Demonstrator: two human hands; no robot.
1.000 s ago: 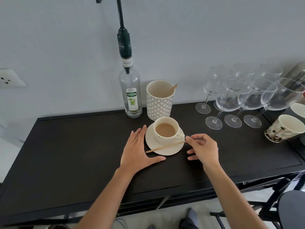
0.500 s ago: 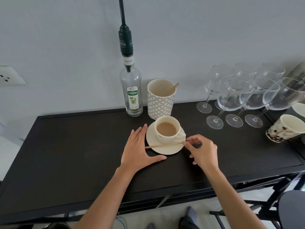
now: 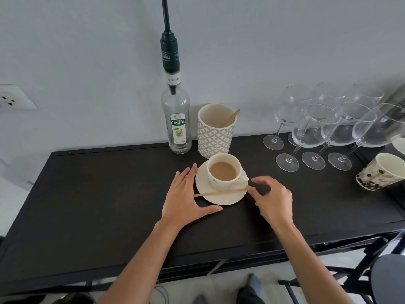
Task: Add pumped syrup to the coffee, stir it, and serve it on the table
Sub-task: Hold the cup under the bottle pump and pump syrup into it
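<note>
A cream cup of milky coffee (image 3: 219, 183) stands on a cream saucer (image 3: 228, 199) on the black table (image 3: 98, 194). A wooden stir stick (image 3: 219, 192) lies across the saucer's front, in front of the cup. My right hand (image 3: 274, 200) pinches the stick's right end between thumb and forefinger. My left hand (image 3: 184, 198) lies flat on the table against the saucer's left edge, its thumb along the front rim. Behind the cup, against the wall, stands the clear syrup bottle (image 3: 176, 119) with its dark green pump.
A patterned cup (image 3: 214, 137) holding another wooden stick stands right of the bottle. Several empty wine glasses (image 3: 315, 128) crowd the back right. A paper cup (image 3: 381, 172) sits at the right edge. A dark chair (image 3: 388, 277) stands at the lower right.
My right hand has lowered the stir stick from a slant to lying nearly level across the saucer, moving slightly left. My left hand has stayed put.
</note>
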